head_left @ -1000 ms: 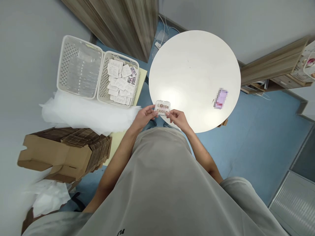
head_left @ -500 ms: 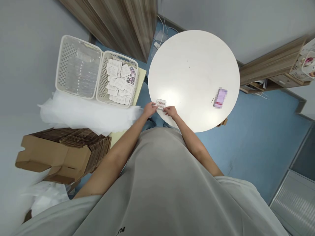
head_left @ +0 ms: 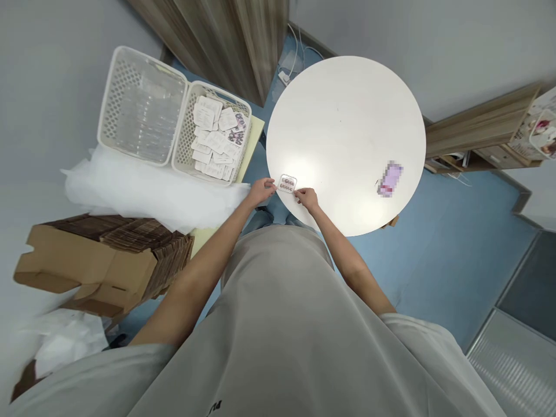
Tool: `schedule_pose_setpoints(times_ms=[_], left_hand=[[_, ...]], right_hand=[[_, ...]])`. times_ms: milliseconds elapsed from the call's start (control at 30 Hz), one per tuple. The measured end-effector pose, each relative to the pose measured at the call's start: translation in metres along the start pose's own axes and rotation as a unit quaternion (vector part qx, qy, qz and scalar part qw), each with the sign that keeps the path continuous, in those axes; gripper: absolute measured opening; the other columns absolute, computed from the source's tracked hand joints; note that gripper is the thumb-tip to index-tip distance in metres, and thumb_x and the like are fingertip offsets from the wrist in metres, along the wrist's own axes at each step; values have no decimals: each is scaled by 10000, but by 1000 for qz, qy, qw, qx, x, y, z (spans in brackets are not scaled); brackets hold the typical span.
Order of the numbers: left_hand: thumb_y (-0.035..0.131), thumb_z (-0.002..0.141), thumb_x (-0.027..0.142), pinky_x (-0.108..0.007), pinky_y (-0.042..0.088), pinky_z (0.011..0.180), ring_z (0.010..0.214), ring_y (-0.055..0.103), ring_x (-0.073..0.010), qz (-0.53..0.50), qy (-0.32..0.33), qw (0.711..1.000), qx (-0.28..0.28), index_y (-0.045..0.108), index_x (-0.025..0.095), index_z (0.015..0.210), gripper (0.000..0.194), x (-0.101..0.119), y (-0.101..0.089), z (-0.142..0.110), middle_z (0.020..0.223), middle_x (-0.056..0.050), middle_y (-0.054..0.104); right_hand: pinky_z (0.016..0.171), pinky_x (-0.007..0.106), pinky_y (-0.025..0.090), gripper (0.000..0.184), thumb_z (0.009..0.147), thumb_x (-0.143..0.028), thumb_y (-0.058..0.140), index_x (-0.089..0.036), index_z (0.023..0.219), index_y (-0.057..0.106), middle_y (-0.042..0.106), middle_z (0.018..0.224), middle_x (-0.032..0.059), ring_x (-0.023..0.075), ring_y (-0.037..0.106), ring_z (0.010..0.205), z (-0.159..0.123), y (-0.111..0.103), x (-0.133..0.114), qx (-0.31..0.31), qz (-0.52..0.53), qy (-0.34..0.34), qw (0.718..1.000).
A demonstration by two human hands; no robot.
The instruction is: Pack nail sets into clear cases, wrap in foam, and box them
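A small clear plastic case [head_left: 287,183] lies on the round white table [head_left: 347,116], close to its near left edge. Inside it are two rows of small reddish-brown pieces, too small to name surely. Just left of the case, my left hand [head_left: 261,190] is open, its fingers stretched toward the case's left side and apart from it or barely touching. At the lower right corner of the case, my right hand [head_left: 307,198] has its thumb and fingers pinched on the edge.
A pixelated purple object [head_left: 390,179] lies on the table's right. To the left, a white basket [head_left: 176,156] holds several white cards, with clear plastic cases [head_left: 145,119] beside them in another basket. Below are white foam wrap [head_left: 152,188] and folded cardboard boxes [head_left: 87,260].
The case has gone from being held in both hands, over the table edge, to lying on the table. My left fingers have loosened from it; my right hand stays at its corner.
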State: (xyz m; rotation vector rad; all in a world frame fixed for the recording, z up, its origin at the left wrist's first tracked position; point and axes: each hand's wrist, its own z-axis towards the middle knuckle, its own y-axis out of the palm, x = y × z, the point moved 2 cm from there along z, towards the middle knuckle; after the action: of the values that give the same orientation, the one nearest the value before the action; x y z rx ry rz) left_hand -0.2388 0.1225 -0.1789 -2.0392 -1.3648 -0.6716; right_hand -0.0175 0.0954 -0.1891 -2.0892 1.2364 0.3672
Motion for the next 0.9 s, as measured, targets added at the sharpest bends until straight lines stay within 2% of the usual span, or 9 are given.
schedule_pose_setpoints(times_ms=[100, 167, 267, 367, 533, 667, 767, 900], left_hand=[[780, 850, 343, -432, 574, 996, 1090, 724, -294, -17, 67, 997, 30, 730, 167, 1231, 423, 2, -25, -41, 1255, -161, 769], [788, 858, 368, -434, 555, 1054, 1144, 719, -299, -41, 82, 994, 67, 737, 192, 1237, 421, -1, -44, -73, 1243, -139, 779], [795, 863, 387, -427, 566, 1024, 1084, 732, -286, -81, 66, 987, 123, 741, 197, 1241, 427, -9, -69, -116, 1262, -136, 776], [803, 859, 401, -411, 575, 987, 1045, 732, -270, -131, 45, 973, 184, 738, 195, 1250, 447, -23, -90, -148, 1259, -136, 778], [793, 866, 432, -405, 573, 973, 1057, 725, -262, -196, 33, 944, 264, 724, 202, 1261, 462, -51, -115, -177, 1279, -135, 773], [771, 885, 418, -402, 561, 991, 1068, 726, -260, -239, 34, 919, 312, 726, 206, 1256, 429, -70, -128, -193, 1253, -126, 782], [751, 907, 410, -398, 555, 999, 1093, 724, -264, -257, 36, 905, 338, 726, 205, 1254, 404, -82, -135, -205, 1240, -125, 784], [711, 941, 430, -391, 563, 992, 1111, 726, -262, -259, 32, 896, 359, 715, 204, 1270, 399, -98, -141, -217, 1252, -123, 784]], right_hand=[[740, 263, 557, 220, 984, -358, 711, -163, 1056, 783, 819, 1060, 71, 119, 681, 612, -25, -8, -15, -2, 2, -59, 998], [757, 285, 572, 275, 978, -391, 705, -173, 1132, 772, 815, 1071, 63, 131, 677, 619, -44, -10, -31, -13, -12, -98, 995], [796, 319, 586, 308, 975, -448, 691, -212, 1158, 769, 815, 1052, 42, 163, 683, 686, -69, -3, -61, -34, -55, -168, 984], [805, 329, 582, 326, 990, -462, 677, -216, 1186, 762, 819, 1067, 49, 173, 655, 710, -85, 19, -97, -71, -96, -250, 961], [848, 324, 564, 280, 1015, -386, 701, -210, 1227, 754, 794, 1146, 62, 170, 665, 748, -91, 88, -153, -150, -203, -346, 904], [920, 327, 553, 263, 1050, -360, 705, -215, 1267, 735, 773, 1151, 70, 213, 722, 928, -82, 158, -187, -190, -293, -387, 854], [912, 314, 545, 328, 1079, -385, 686, -183, 1337, 686, 741, 1218, 109, 233, 711, 1036, -74, 213, -206, -196, -357, -406, 818], [881, 323, 529, 522, 1082, -423, 695, -79, 1450, 556, 605, 1413, 206, 225, 686, 1041, -66, 273, -222, -161, -462, -379, 786]])
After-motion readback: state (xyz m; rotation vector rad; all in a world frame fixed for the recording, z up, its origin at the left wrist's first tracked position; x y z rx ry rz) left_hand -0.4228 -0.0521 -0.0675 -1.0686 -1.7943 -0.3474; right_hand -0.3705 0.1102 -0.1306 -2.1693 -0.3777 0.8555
